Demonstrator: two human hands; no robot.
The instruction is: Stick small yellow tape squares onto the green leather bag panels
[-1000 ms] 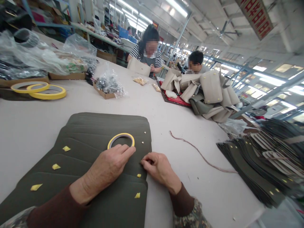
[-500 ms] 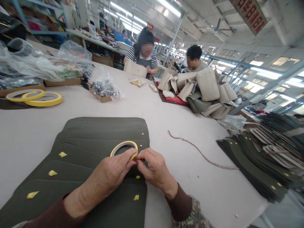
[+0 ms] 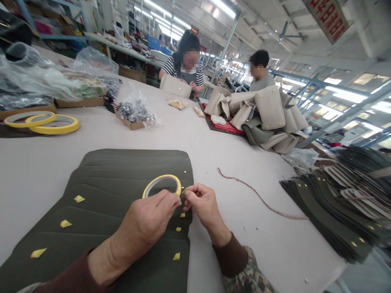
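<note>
In the head view, my left hand (image 3: pixel 154 217) is closed around the lower edge of a roll of yellow tape (image 3: pixel 163 178), held up over a dark green panel (image 3: pixel 100 175). My right hand (image 3: pixel 203 205) is just right of the roll, apart from my left hand. Its thumb and forefinger pinch what looks like a small torn piece of yellow tape, mostly hidden by the fingertips, beside a metal stud (image 3: pixel 182 188) at the panel's right edge. Another stud (image 3: pixel 185 172) sits above. Several yellow tape pieces (image 3: pixel 65 223) lie on the panel, along its left part and right edge.
More tape rolls (image 3: pixel 58 125) lie at the left, near a small box of bagged metal parts (image 3: pixel 134 116). A brown cord (image 3: pixel 247 185) curves across the table. Stacked dark panels (image 3: pixel 320 211) stand right, beige bag pieces (image 3: pixel 269 108) behind. Two people (image 3: pixel 186 61) sit across.
My hands have parted: the right fingers have come away from the tape roll toward the upper right. The roll has risen slightly. A tape piece at the panel's right edge has come into view.
</note>
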